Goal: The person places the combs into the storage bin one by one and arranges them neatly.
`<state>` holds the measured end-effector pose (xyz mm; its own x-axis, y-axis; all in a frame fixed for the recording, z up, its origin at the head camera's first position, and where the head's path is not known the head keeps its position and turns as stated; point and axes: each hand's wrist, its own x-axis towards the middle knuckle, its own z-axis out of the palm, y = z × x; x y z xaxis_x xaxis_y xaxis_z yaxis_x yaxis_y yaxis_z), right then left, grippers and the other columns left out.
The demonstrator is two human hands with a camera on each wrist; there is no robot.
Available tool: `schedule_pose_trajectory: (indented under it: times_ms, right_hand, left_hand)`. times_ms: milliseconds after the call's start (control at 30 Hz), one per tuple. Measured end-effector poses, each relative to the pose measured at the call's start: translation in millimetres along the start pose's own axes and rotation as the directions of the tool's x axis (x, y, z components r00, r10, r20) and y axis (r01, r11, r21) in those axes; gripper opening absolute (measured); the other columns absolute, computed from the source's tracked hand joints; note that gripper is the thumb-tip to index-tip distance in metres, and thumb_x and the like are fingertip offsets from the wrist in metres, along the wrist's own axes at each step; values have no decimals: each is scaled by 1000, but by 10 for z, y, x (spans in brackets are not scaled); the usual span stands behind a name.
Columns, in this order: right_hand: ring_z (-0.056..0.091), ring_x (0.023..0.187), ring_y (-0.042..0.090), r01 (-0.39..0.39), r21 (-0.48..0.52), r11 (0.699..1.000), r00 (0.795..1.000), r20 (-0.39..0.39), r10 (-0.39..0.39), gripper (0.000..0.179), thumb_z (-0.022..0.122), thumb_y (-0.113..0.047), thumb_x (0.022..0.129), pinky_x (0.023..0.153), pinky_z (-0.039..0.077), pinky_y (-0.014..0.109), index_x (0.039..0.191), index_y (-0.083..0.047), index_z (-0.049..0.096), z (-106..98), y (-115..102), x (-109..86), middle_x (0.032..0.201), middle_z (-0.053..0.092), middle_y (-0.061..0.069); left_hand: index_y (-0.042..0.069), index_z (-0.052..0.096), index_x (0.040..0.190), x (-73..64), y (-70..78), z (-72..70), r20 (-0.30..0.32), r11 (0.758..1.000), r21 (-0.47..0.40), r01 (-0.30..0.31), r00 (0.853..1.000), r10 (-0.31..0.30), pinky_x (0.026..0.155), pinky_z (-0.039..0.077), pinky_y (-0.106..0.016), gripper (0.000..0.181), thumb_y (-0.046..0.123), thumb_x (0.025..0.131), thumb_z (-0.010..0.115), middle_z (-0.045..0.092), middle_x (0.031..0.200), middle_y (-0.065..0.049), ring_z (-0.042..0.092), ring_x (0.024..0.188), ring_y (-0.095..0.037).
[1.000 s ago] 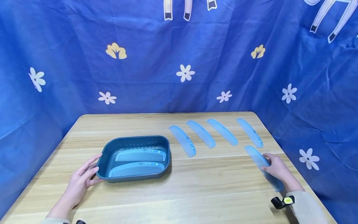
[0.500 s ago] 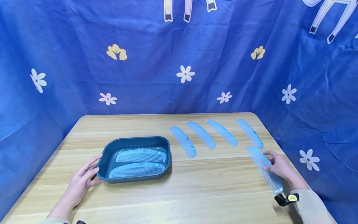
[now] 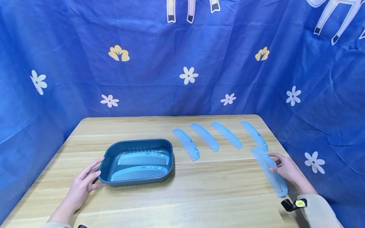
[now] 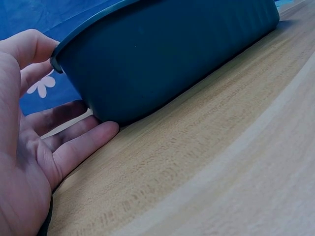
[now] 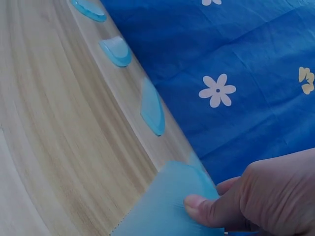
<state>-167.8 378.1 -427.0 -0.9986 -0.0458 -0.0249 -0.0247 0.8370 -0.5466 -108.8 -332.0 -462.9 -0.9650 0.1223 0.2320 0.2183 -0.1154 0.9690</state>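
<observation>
My right hand (image 3: 285, 168) pinches a translucent light-blue comb (image 3: 266, 171) at its curved back, near the table's right side. In the right wrist view the thumb lies flat on the face of this comb (image 5: 167, 206), with the other fingers partly hidden behind it. At the left, my left hand (image 3: 82, 183) touches the end of a dark teal basin (image 3: 134, 183) with spread fingers. The left wrist view has fingertips at the rim and others low against the wall of the basin (image 4: 162, 54). Two blue combs (image 3: 144, 158) lie inside, teeth toward the front.
Beyond the basin and the right hand, several more light-blue combs lie slanted in a row, among them the leftmost comb (image 3: 186, 144) and the rightmost comb (image 3: 254, 136). A blue patterned curtain (image 3: 188, 95) encloses the back and sides of the wooden table (image 3: 199, 202).
My right hand and the pinched comb have shifted slightly rightward, and the comb's toothed face shows more plainly. My left hand keeps its place at the basin.
</observation>
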Motion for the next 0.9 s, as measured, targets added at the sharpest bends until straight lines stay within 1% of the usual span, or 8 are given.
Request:
schedule_pose_trajectory:
  times_ms: [233, 333, 567, 800, 900]
  right_hand:
    - [57, 78, 27, 11, 44, 999, 1000, -27, -10, 52, 68, 1, 80, 59, 50, 36, 128, 7, 48, 29, -15, -7, 91, 58, 17]
    - [57, 79, 27, 30, 52, 998, 999, -37, -28, 51, 67, 1, 81, 60, 50, 36, 128, 6, 47, 30, -40, -10, 92, 58, 18]
    - [57, 78, 29, 68, 37, 997, 995, -75, -65, 50, 66, 0, 82, 61, 50, 37, 128, 7, 47, 19, -82, 14, 93, 58, 20]
    - [57, 78, 28, 85, 26, 996, 992, -98, -82, 50, 66, 0, 82, 61, 50, 36, 129, 5, 48, 16, -132, 27, 92, 59, 18]
    - [58, 78, 28, 87, 23, 996, 991, -103, -84, 50, 67, -1, 83, 60, 50, 35, 129, 4, 48, 14, -153, 27, 92, 59, 18]
  left_hand:
    - [1, 29, 144, 11, 7, -11, -2, 1000, 6, 1, 1000, -1, 71, 56, -37, 46, 0, 99, 36, 53, 127, 5, 56, 111, -9]
    - [2, 28, 144, 11, 10, -15, 1, 1000, 13, 4, 1000, -4, 71, 56, -37, 46, 0, 99, 36, 53, 127, 5, 55, 111, -8]
    - [0, 28, 144, 0, 5, -2, 0, 1000, 15, -3, 1000, 3, 71, 56, -37, 46, 0, 99, 36, 54, 127, 6, 56, 111, -8]
    - [1, 29, 144, -9, -1, 5, -14, 1000, 14, 2, 1000, -2, 71, 56, -37, 46, 0, 99, 37, 54, 126, 6, 56, 110, -8]
    - [1, 29, 144, -6, 2, 3, -11, 1000, 18, 6, 1000, -6, 70, 56, -37, 46, 0, 99, 37, 53, 126, 6, 56, 110, -8]
